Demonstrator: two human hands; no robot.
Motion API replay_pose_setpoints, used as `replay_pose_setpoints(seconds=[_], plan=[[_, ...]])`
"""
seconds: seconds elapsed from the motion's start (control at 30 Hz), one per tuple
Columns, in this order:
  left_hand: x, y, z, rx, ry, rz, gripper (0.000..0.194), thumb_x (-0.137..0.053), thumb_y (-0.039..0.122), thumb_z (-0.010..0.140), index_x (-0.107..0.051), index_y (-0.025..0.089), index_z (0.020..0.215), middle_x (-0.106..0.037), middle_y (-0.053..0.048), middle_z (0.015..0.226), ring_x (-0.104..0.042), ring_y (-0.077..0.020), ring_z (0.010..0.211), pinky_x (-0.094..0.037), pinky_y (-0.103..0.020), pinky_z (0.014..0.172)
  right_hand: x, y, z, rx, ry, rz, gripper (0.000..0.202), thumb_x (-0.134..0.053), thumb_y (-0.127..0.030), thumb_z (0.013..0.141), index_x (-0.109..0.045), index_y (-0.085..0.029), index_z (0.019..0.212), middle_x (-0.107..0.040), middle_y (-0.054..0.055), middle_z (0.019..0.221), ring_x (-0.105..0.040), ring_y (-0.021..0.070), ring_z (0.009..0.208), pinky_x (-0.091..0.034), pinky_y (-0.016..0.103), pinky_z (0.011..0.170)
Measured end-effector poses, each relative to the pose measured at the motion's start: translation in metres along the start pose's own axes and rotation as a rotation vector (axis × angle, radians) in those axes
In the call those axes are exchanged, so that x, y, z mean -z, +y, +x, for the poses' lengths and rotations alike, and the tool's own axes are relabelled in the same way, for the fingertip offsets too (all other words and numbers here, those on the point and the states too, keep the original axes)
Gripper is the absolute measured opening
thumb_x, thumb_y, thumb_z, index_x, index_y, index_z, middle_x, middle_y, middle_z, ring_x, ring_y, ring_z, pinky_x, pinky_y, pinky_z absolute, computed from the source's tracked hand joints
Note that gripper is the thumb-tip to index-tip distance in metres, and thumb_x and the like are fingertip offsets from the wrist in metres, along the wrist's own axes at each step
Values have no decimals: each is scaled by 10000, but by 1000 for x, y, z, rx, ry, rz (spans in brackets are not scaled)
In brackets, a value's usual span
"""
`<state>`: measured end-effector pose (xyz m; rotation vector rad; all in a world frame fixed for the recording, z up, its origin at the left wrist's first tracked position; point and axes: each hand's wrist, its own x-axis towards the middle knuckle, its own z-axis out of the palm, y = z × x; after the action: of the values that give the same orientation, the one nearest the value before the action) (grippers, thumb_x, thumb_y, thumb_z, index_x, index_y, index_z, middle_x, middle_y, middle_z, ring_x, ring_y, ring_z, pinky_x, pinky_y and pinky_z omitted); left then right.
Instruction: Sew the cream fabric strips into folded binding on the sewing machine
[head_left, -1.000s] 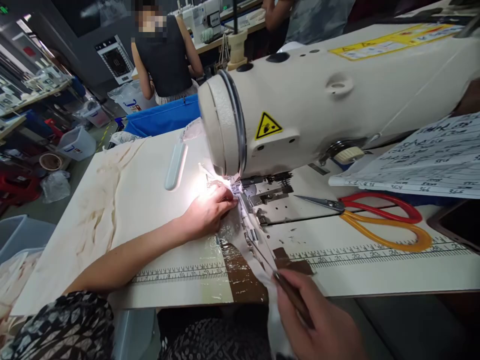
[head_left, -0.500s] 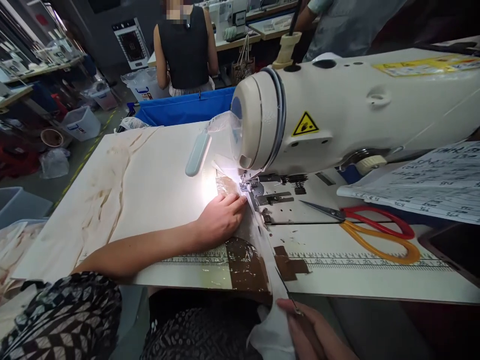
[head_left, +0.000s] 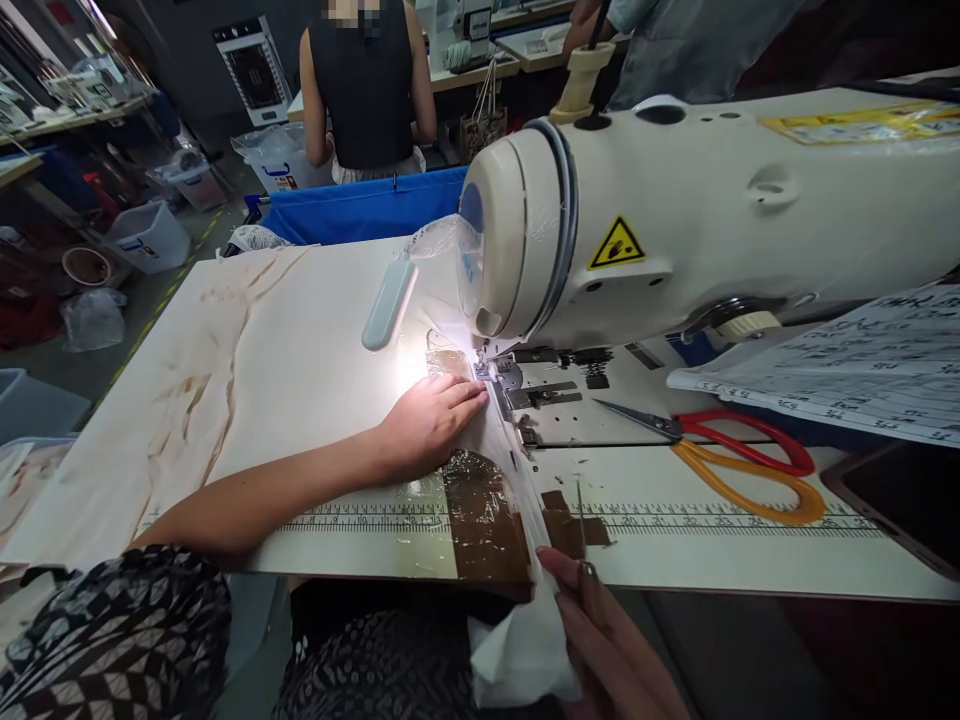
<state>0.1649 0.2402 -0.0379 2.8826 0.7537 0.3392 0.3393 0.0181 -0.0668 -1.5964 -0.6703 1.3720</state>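
Observation:
My left hand [head_left: 431, 425] lies on the white fabric strip [head_left: 517, 470] just in front of the sewing machine's needle area [head_left: 484, 368], its fingers together and pressing the cloth down. Past the table's front edge, my right hand [head_left: 592, 610] pinches the lower part of the same strip. A thin pointed metal tool [head_left: 582, 520] also sits in that hand, tip upward. Between my hands the strip runs in a narrow line, and its loose end hangs below the table. The white machine head [head_left: 600, 220] covers the upper right.
Scissors [head_left: 739, 460] with red and orange handles lie right of the needle area, near written paper [head_left: 840, 360] and a dark phone [head_left: 900, 500]. Pale fabric [head_left: 217, 370] covers the table's left. A light-blue handled object [head_left: 390, 305] lies behind my left hand. A person [head_left: 364, 90] stands beyond.
My right hand has moved up and slightly left with the strip, and the metal tool has turned more upright. My left hand stays on the cloth near the needle. The view has shifted slightly.

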Motion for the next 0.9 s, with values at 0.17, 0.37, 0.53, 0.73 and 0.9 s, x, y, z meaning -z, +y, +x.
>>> replay_pose_setpoints(seconds=[0.17,0.37,0.53,0.73,0.9], plan=[[1,-6,-3,-56,8,-59,496,-436,68,872,-547,96,1354,-574,-177,1407,-555,-291,1269,-510,-508,1062,-13,2,-2,-31,-61,65,438,-631,-553,888,-745,-278,1209,-714,74,1256,-695,308,1122,-624,378,844],[-2,6,-4,-51,0,51,442,-383,84,925,-548,40,1333,-529,-235,1432,-521,-360,1297,-518,-537,1001,-10,-16,-5,242,182,-400,341,-602,-472,915,-741,-286,1165,-746,28,1199,-693,252,1132,-600,258,846],[2,6,4,-9,-14,26,400,-334,108,970,-584,114,1283,-577,-199,1343,-514,-344,1258,-533,-511,935,-13,-33,9,374,156,-556,310,-525,-431,951,-731,-264,1114,-773,56,1097,-743,241,982,-614,276,775],[3,-2,7,47,-22,-12,401,-269,184,1020,-649,173,1147,-626,-152,1129,-562,-272,1027,-528,-444,850,-10,-40,24,458,83,-650,323,-489,-396,974,-702,-244,1163,-774,75,1041,-751,234,899,-615,298,730],[1,-6,6,-1,-9,-84,388,-288,158,1004,-640,162,1167,-625,-134,1145,-557,-253,1020,-524,-431,866,-8,-41,27,500,74,-712,289,-486,-381,984,-686,-248,1144,-777,61,1038,-755,205,879,-599,244,686]])
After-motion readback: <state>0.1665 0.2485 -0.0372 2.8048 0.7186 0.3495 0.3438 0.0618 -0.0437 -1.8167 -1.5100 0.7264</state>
